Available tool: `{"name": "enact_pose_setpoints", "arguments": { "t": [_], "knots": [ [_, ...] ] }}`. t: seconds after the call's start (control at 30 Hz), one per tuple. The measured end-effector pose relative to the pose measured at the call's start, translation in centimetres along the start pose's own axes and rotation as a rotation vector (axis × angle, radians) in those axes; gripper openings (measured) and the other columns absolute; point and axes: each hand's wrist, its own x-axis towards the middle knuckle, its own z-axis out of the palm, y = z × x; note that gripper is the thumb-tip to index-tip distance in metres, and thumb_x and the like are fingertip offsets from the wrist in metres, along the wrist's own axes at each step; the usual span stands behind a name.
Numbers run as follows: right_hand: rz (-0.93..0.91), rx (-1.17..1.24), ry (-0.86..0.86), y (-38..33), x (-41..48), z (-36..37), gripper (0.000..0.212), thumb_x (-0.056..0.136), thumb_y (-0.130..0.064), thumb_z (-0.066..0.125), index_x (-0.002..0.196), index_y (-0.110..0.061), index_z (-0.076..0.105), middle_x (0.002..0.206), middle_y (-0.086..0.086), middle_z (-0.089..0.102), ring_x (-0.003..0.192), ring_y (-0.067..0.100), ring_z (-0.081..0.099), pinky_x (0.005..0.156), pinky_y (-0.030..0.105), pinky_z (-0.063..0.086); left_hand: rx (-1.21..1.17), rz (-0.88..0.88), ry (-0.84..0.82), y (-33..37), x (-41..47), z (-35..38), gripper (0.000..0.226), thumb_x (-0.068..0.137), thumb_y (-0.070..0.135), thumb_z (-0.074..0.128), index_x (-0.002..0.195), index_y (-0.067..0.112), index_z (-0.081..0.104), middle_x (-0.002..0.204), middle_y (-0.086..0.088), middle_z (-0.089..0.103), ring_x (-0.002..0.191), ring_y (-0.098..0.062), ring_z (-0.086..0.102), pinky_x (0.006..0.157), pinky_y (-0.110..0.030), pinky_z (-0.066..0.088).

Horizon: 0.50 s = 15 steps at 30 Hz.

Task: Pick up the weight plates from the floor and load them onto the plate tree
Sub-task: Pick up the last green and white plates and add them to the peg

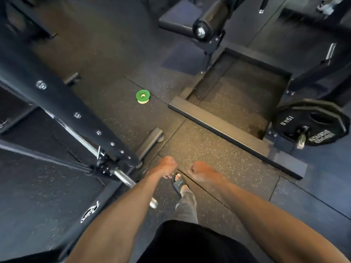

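A big black rack upright is slanting across the left side of the room, its bolts catching the light, and a chrome bar sleeve is sticking out from its foot toward the person. Everything else I am placing from that small green plate lying flat on the speckled rubber floor. It is sitting on top of a pale plate of about the same width, whose rim is peeking out on the near side. The pair is lying just to the right of the rack upright, apart from it, with nothing touching either plate.

Well nearer than the green plate, the person's left hand is hanging over the floor with the fingers curled into a loose fist, holding nothing. Just to its right, the right hand is doing the same, fingers folded in and empty. Both forearms are reaching forward, and a foot in a dark slide sandal is showing between them.

To the right of the green plate, a low black frame is lying across the floor, boxing in a patch of matting. Farther right, a black 15 kg plate is hanging on a horizontal peg, with other plates behind it. Beyond the green plate, a black padded roller is jutting from a machine.
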Motion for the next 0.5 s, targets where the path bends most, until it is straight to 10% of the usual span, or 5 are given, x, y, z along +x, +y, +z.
{"name": "enact_pose_setpoints", "arguments": {
  "t": [0.27,0.5],
  "knots": [
    [-0.040,0.007,-0.001,-1.6,12.6,-13.1,0.035,0.101,-0.024,0.041,0.119,-0.003,0.061,0.122,0.018,0.065,0.113,0.034,0.062,0.090,0.038,0.049,0.013,-0.006,0.020,8.3,10.9,-10.1,0.031,0.100,0.020,0.044,0.114,-0.001,0.060,0.110,-0.024,0.069,0.101,-0.037,0.069,0.085,-0.044,0.058],
    [-0.140,0.006,-0.078,-5.2,24.5,-23.5,0.030,0.103,-0.023,0.043,0.119,-0.006,0.062,0.119,0.014,0.066,0.111,0.032,0.062,0.093,0.039,0.051,-0.081,-0.093,0.105,13.6,19.9,-18.9,0.016,0.099,0.021,0.048,0.096,0.015,0.062,0.080,-0.010,0.070,0.061,-0.020,0.064,0.054,-0.027,0.052]
  ]
}}
